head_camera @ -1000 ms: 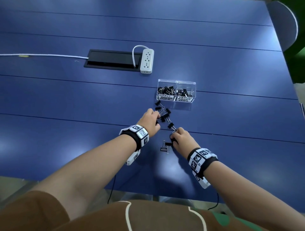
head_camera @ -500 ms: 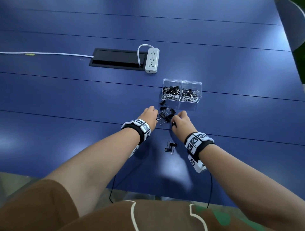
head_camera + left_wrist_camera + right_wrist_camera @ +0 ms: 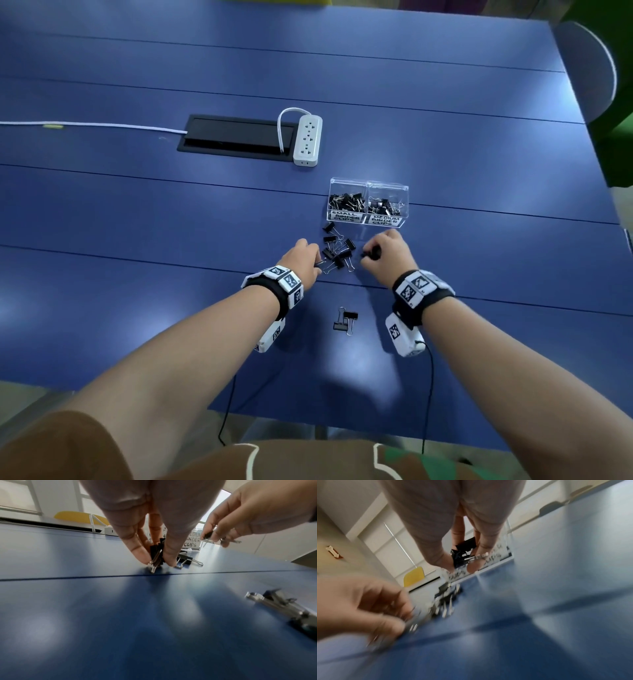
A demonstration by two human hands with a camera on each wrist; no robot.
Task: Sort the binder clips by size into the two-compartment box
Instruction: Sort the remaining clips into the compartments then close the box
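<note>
A clear two-compartment box [image 3: 368, 221] stands on the blue table, labelled small binder clips on the left and medium on the right, with black clips in both. A loose pile of black binder clips [image 3: 337, 248] lies just in front of it. My left hand [image 3: 305, 258] pinches a binder clip [image 3: 157, 555] at the pile's near left edge, against the table. My right hand [image 3: 387, 248] is raised right of the pile, near the box's medium side, and holds black binder clips [image 3: 464, 553] in its fingertips. Two more clips [image 3: 346, 320] lie nearer me, between my wrists.
A white power strip [image 3: 307, 140] and a black cable hatch [image 3: 236, 137] sit behind the box to the left, with a white cord [image 3: 89, 125] running left. A chair back [image 3: 589, 68] stands at the table's far right corner.
My right hand left the two near clips and moved forward and up toward the box with clips in its fingers. My left hand stayed at the pile's left edge.
</note>
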